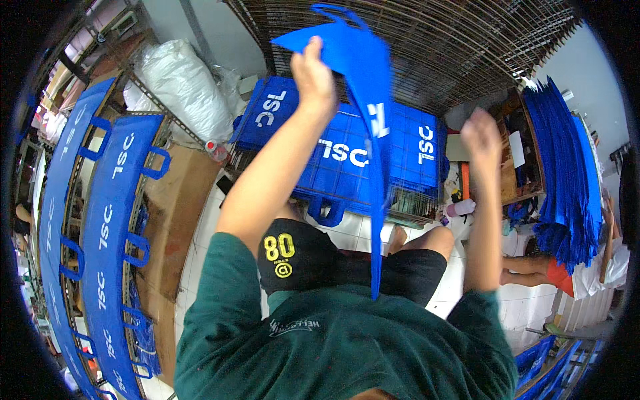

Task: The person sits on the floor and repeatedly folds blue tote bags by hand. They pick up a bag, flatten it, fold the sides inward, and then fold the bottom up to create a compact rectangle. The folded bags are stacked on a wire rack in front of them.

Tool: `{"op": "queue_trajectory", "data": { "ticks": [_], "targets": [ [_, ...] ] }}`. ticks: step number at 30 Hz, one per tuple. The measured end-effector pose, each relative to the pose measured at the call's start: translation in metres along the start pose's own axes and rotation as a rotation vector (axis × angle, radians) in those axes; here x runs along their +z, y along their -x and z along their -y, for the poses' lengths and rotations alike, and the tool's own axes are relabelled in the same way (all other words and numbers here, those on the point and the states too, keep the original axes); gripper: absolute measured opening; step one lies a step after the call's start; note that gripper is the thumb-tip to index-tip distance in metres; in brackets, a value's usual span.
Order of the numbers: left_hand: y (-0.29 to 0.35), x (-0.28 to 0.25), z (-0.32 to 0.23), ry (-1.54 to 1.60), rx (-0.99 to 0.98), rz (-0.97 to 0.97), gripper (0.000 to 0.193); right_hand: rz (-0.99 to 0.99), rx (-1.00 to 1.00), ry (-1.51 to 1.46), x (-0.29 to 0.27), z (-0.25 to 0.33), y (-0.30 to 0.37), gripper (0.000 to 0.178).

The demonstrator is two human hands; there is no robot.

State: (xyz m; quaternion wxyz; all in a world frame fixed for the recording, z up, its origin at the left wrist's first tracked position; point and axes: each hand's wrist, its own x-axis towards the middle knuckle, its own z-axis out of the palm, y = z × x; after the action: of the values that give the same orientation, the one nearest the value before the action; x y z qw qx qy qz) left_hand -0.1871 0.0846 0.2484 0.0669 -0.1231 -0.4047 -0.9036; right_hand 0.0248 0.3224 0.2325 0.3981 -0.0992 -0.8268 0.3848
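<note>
Left hand (pixel 315 83): raised in front of me, pinching a blue non-woven bag panel (pixel 363 63) near its upper edge. One pointed corner juts out left of the grip; a handle loop (pixel 340 15) sticks up at the top. The panel hangs nearly edge-on, white lettering partly visible, and its narrow lower end overlaps my green shirt (pixel 347 347) in the view (contact there cannot be judged).

Right hand (pixel 481 137): raised, well apart from the panel. Motion blur; cannot tell whether the fingers are spread or pressed together, nor whether they hold anything.

Ahead: wire drying rack (pixel 453 50), its upper grids tilted up behind the panel. Below, printed blue bags (pixel 407 150) lie flat under wire mesh, one handle drooping over the near edge.

Left side: two long rows of printed blue bags (pixel 110 247), handles toward me; beside them a brown board (pixel 183 220), a white plastic sack (pixel 177 77) and a red-capped bottle (pixel 215 151).

Right side: a thick bundle of blue fabric sheets (pixel 560 180) drapes downward, with another person in red shorts (pixel 559 277) partly behind it.
</note>
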Motion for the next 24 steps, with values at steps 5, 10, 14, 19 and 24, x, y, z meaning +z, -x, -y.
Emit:
{"op": "queue_trajectory", "data": {
  "ticks": [5,10,14,19,24],
  "targets": [
    [-0.002,-0.023,-0.035,-0.025,-0.313,-0.089,0.033,0.438,1.477,-0.539,0.018,-0.026,0.224,0.074],
    [-0.023,-0.032,-0.049,-0.071,-0.302,-0.111,0.036,0.874,1.552,-1.516,0.063,0.004,0.247,0.105],
    [-0.077,-0.055,-0.045,-0.063,-0.243,-0.145,0.034,0.521,1.501,-1.636,0.115,-0.009,0.172,0.084],
    [-0.154,-0.092,-0.047,-0.127,-0.203,-0.185,0.032,0.149,1.488,-1.527,0.197,-0.076,0.082,0.025],
    [-0.226,-0.153,-0.036,-0.153,-0.229,-0.237,0.029,0.174,1.242,-1.326,0.238,-0.084,-0.008,0.002]
  ]
}}
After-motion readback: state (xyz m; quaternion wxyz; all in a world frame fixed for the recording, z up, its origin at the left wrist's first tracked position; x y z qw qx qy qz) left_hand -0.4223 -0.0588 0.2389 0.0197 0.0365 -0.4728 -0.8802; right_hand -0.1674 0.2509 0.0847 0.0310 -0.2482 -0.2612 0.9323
